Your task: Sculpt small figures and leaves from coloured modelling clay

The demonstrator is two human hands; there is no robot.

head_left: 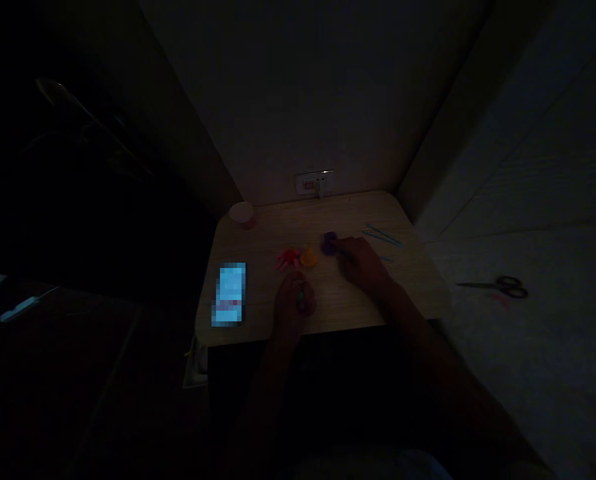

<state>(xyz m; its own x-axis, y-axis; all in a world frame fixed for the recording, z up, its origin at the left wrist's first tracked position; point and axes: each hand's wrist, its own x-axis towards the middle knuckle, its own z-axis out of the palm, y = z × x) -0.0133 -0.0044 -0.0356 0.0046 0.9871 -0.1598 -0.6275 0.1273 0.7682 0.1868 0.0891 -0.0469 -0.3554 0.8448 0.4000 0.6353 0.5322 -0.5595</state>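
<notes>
We see a plain wall (278, 100) behind a small wooden table (283, 223) with round back corners, in a very dark room. The back edge meets the wall, and a pale surface (528, 353) spreads past the right edge. We find bare wood between our two hands, along the back and at the front right, so there is room to move there.

Our right hand (365, 263) reaches well in from the front edge, and our left hand (293, 300) is nearer that edge. A bright phone (229, 295) lies by the left edge, its screen all blurry squares. Scissors (498, 287) lie off the table on the right. A cup (242, 215) stands near the back left corner, below and left of a wall socket (308, 185).

Thin blue sticks (384, 235) lie right of our right hand. In the middle, a red thing with legs (290, 257) sits just beside an orange thing (309, 257). Our right fingers touch a purple thing (329, 243) and partly hide it; we cannot tell if they grip it. Our left fingers curl in around a green bit (301, 295), too dark to tell if they hold it.
</notes>
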